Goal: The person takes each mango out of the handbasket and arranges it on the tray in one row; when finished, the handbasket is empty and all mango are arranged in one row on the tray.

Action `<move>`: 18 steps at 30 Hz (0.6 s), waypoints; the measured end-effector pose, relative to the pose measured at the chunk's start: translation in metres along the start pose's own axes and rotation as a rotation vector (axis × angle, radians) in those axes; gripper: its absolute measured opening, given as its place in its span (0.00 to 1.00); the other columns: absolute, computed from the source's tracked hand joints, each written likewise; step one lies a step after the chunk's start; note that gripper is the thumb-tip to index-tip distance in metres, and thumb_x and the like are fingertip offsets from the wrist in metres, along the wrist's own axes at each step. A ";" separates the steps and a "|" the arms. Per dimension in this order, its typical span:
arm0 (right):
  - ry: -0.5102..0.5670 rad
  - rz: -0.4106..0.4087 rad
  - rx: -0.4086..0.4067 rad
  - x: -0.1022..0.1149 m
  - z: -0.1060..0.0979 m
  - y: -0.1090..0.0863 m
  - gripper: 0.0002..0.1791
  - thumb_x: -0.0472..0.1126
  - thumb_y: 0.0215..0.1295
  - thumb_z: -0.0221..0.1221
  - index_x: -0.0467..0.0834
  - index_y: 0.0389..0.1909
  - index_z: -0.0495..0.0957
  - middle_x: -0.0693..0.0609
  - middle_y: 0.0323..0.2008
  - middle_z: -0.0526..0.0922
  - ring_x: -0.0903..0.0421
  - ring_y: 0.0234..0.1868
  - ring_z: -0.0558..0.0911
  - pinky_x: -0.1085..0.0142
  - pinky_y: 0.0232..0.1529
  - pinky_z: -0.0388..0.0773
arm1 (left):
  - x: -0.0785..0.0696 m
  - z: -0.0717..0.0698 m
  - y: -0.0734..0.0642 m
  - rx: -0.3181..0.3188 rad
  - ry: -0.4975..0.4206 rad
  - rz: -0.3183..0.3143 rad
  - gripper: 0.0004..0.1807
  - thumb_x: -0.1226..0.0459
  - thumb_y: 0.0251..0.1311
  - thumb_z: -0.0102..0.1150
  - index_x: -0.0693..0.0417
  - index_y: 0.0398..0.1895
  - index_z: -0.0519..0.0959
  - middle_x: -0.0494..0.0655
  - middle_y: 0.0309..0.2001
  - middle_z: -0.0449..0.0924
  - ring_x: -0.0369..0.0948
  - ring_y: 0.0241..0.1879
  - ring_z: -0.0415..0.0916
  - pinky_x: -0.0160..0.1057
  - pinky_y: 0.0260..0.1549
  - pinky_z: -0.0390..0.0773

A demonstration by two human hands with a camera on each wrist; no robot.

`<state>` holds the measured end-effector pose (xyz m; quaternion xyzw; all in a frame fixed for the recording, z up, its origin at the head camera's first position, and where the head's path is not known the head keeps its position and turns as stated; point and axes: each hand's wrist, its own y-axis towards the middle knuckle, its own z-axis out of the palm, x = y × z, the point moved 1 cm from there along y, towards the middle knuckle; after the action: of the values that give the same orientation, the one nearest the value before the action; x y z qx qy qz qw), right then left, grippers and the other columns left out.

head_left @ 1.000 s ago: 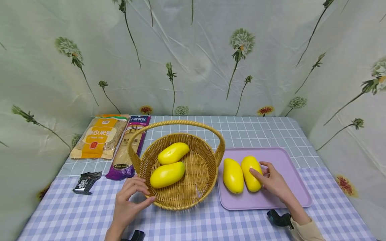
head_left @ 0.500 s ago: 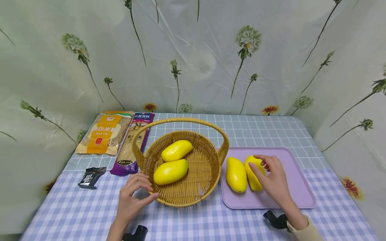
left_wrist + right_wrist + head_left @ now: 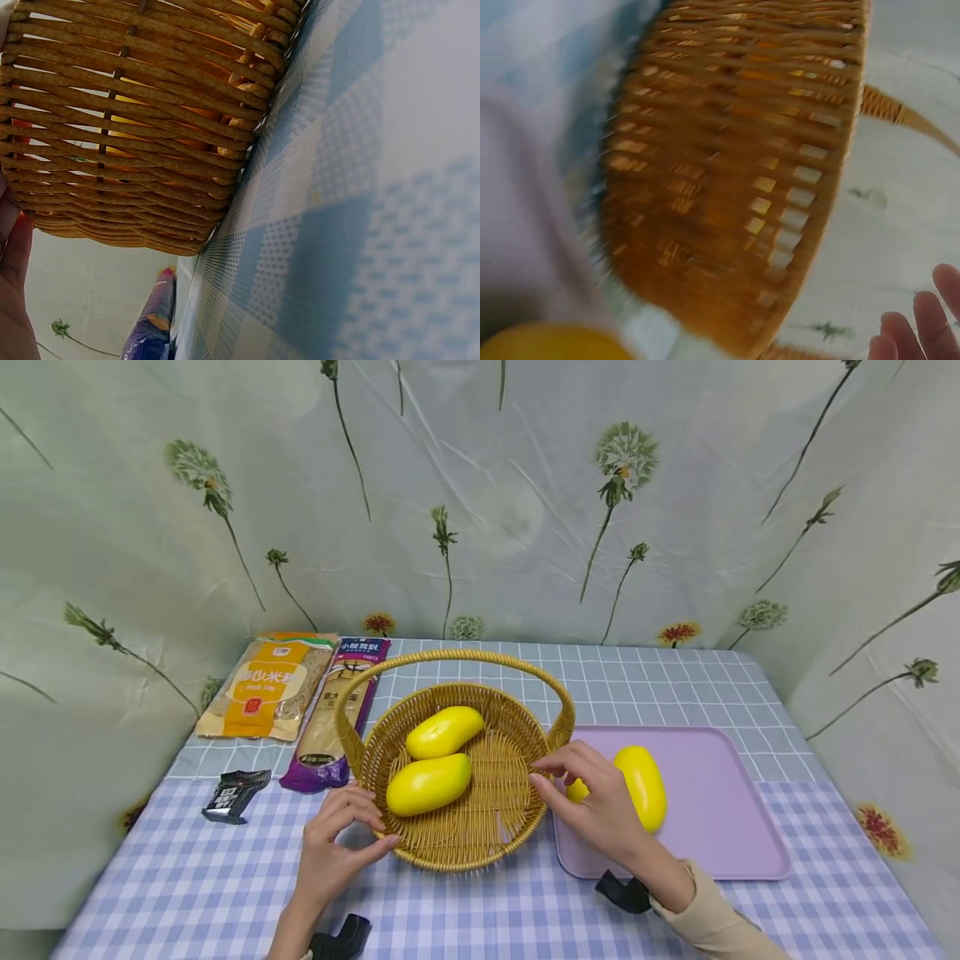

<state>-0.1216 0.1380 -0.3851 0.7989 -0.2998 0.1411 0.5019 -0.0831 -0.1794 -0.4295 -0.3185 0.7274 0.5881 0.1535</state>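
Note:
A round wicker basket [image 3: 498,777] with a tall arched handle stands mid-table, two yellow mangoes [image 3: 428,785] lying in its left half. My left hand [image 3: 330,847] holds the basket's front-left rim between fingers and thumb; its fingertips also show at the wall in the left wrist view. Over the right rim is my right hand [image 3: 596,806], its fingers loosely bent with nothing between them. In the right wrist view its fingers [image 3: 930,322] are apart from the basket wall. Behind this hand, a mango [image 3: 577,790] on the lilac tray [image 3: 720,802] is mostly hidden.
Another mango [image 3: 642,788] lies on the tray's left half. At the back left are a bag of grain-like food [image 3: 262,689] and a pasta packet [image 3: 330,718]. A small black packet [image 3: 234,796] lies left of the basket. A floral curtain [image 3: 495,527] hangs behind the table.
My right hand has lifted off the right-hand mango on the tray and moved left to the basket's rim. The left hand has stayed at the basket; the view has shifted slightly.

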 end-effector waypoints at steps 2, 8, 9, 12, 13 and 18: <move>0.029 -0.007 0.027 0.003 0.008 0.007 0.07 0.40 0.61 0.64 0.41 0.37 0.81 0.52 0.32 0.79 0.56 0.28 0.74 0.69 0.23 0.75 | 0.000 0.000 0.000 0.001 0.000 0.001 0.14 0.64 0.40 0.77 0.58 0.21 0.77 0.45 0.29 0.77 0.42 0.42 0.72 0.43 0.60 0.67; 0.031 -0.034 0.163 0.012 0.028 0.030 0.07 0.42 0.62 0.62 0.45 0.39 0.80 0.56 0.36 0.80 0.59 0.35 0.77 0.66 0.31 0.79 | 0.000 0.000 0.000 -0.006 0.000 0.013 0.15 0.61 0.42 0.76 0.58 0.20 0.77 0.45 0.29 0.77 0.46 0.40 0.72 0.42 0.60 0.67; 0.022 -0.027 0.202 0.014 0.030 0.034 0.07 0.42 0.62 0.63 0.45 0.40 0.80 0.56 0.37 0.80 0.59 0.37 0.77 0.66 0.34 0.80 | 0.001 0.001 0.000 -0.008 -0.002 0.017 0.15 0.61 0.42 0.76 0.58 0.20 0.77 0.45 0.29 0.77 0.46 0.40 0.72 0.42 0.60 0.67; -0.049 0.021 0.354 0.018 0.038 0.049 0.11 0.46 0.62 0.63 0.47 0.43 0.80 0.58 0.41 0.80 0.60 0.43 0.77 0.67 0.44 0.79 | 0.000 0.000 0.000 -0.007 0.000 0.017 0.15 0.62 0.42 0.76 0.57 0.21 0.77 0.45 0.29 0.77 0.45 0.41 0.72 0.43 0.60 0.67; -0.085 0.040 0.413 0.019 0.041 0.053 0.13 0.48 0.62 0.62 0.47 0.44 0.80 0.58 0.43 0.80 0.61 0.46 0.77 0.67 0.46 0.78 | 0.000 0.000 0.001 -0.006 0.001 0.016 0.14 0.62 0.42 0.76 0.57 0.21 0.77 0.45 0.29 0.77 0.44 0.41 0.72 0.43 0.60 0.67; -0.210 0.116 0.706 0.019 0.055 0.075 0.19 0.55 0.62 0.61 0.50 0.49 0.80 0.58 0.49 0.79 0.59 0.52 0.75 0.64 0.52 0.75 | -0.002 -0.001 0.002 0.002 -0.003 0.010 0.14 0.62 0.42 0.76 0.57 0.21 0.77 0.45 0.29 0.77 0.43 0.42 0.72 0.43 0.60 0.67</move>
<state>-0.1577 0.0588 -0.3463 0.9146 -0.3272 0.1813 0.1534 -0.0828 -0.1793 -0.4272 -0.3137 0.7292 0.5889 0.1521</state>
